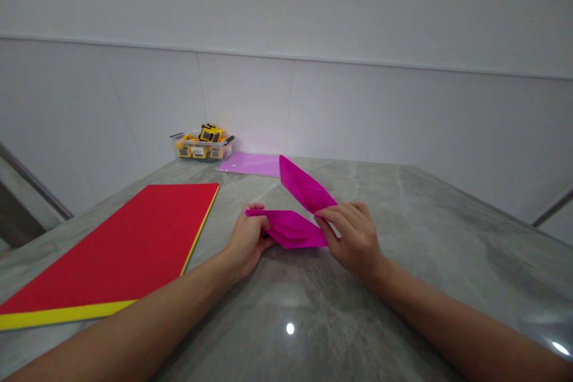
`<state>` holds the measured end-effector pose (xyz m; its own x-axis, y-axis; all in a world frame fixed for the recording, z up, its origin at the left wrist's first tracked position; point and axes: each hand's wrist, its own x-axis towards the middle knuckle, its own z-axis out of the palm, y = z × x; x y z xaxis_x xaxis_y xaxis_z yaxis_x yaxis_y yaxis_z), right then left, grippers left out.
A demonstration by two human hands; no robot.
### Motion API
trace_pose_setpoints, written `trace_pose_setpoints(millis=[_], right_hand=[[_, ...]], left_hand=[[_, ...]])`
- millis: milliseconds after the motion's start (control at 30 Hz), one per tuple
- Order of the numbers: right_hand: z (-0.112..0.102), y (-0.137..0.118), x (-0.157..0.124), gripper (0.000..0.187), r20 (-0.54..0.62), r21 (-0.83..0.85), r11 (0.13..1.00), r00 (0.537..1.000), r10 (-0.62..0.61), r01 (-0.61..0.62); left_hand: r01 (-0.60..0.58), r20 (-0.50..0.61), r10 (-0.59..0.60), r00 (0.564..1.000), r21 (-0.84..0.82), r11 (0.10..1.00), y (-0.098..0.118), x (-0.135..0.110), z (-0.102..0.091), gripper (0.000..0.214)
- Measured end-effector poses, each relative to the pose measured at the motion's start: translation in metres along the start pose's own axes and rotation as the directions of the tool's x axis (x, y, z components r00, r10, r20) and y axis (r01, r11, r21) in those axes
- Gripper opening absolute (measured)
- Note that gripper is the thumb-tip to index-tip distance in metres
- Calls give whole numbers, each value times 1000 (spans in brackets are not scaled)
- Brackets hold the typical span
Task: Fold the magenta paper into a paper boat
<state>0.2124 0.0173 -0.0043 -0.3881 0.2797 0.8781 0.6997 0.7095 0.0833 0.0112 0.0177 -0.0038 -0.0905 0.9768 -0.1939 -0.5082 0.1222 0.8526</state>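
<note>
A folded magenta paper (293, 230) is held above the grey table, between my two hands. It has two pointed, boat-like parts: one lies nearly level, and the other slants up to the left from my right hand. My left hand (251, 239) is closed on the left tip of the level part, thumb on top. With thumb and fingers, my right hand (353, 236) pinches the paper where the two parts come close together on the right. The right fingers hide how the parts join.
Red sheets (134, 239) with a yellow sheet beneath lie on the marble-patterned table (430, 233) at left, beside my left forearm. Farther back are a pale purple sheet (253, 163) and a clear plastic box (197, 149) holding yellow toy vehicles, near the white wall.
</note>
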Motion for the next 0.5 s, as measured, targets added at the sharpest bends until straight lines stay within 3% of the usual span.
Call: trace_pose_setpoints(millis=[133,300,500], right_hand=[[-3,-10,3,11,5,73,996,999,-45,45],[-1,-10,1,9,7,89,995,999,-43,42],[-4,-15,-2,11,0,148,986,997,-71,71]], left_hand=[[19,63,-22,998,40,999,-2,0,-3,45],[-38,88,29,996,93,995,-3,-1,-4,51],[-71,130,56,990,116,991,-1,-4,-1,32]])
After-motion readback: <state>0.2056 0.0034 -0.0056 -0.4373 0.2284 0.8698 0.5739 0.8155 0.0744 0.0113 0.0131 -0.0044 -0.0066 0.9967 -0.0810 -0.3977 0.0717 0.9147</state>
